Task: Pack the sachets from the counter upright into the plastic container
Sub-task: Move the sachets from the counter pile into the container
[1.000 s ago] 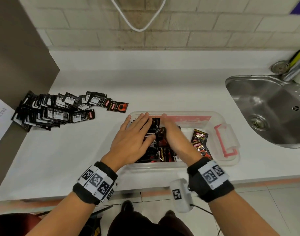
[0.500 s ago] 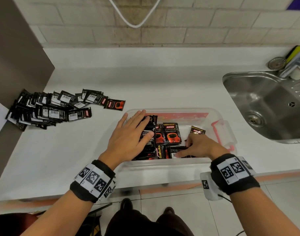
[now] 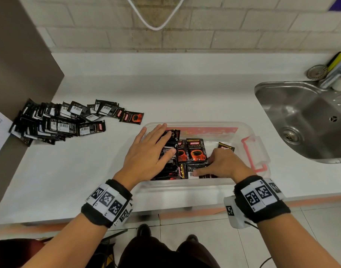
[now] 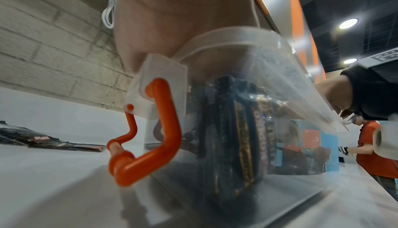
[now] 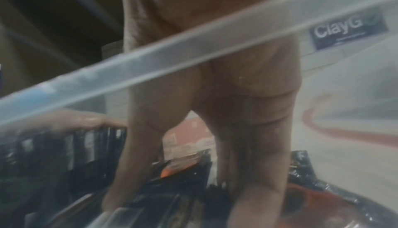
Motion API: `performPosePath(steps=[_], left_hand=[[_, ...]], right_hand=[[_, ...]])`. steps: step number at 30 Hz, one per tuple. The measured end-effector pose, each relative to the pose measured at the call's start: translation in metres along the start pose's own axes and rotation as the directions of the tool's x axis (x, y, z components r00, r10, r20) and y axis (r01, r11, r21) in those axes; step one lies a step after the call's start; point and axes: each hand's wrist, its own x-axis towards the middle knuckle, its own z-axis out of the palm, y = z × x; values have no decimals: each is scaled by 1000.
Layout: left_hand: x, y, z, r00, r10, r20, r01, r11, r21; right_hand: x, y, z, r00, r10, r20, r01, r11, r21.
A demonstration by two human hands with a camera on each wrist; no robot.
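A clear plastic container (image 3: 204, 183) with orange latches stands at the counter's front edge. A row of black sachets (image 3: 165, 167) stands upright in its left part, and my left hand (image 3: 156, 147) lies flat on their tops with straight fingers. To the right, loose sachets (image 3: 196, 151) lie face up on the bottom. My right hand (image 3: 220, 163) reaches down at the front right, thumb and curled fingers closed round a few loose sachets (image 5: 172, 197). More sachets (image 3: 59, 122) lie heaped on the counter at the left. Through the container wall (image 4: 237, 34) the left wrist view shows the upright sachets (image 4: 232, 138).
A steel sink (image 3: 305, 120) is set into the counter at the right, with a tap and sponge behind it. A grey panel (image 3: 20, 64) bounds the counter at the left. An orange latch (image 4: 146, 138) hangs on the container's left end. Another person (image 4: 370, 146) stands far right.
My right hand has left the upright row and moved to the loose sachets at the container's front right. My left hand has stayed flat on the row.
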Motion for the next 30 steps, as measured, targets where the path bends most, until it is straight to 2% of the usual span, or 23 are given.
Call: performPosePath(steps=[9, 12, 17, 19, 26, 30], left_hand=[[1, -1, 1, 1000, 5, -12, -5, 1000, -15], [0, -1, 1, 1000, 5, -19, -5, 1000, -22], [0, 0, 0, 1000, 1, -12, -1, 1000, -18], [0, 0, 0, 1000, -1, -16, 1, 1000, -25], [0, 0, 0, 1000, -6, -20, 6, 999, -35], [0, 1, -1, 1000, -6, -13, 6, 999, -32]], right_hand=[[-4, 12, -9, 1000, -29, 0, 28, 973, 227], [-4, 27, -24, 1000, 13, 20, -18, 971, 240], [-2, 40, -32, 993, -89, 73, 74, 979, 191], [0, 43, -29, 992, -87, 96, 68, 982, 178], [6, 44, -31, 999, 33, -19, -30, 992, 126], [1, 30, -34, 988, -44, -147, 67, 986, 156]])
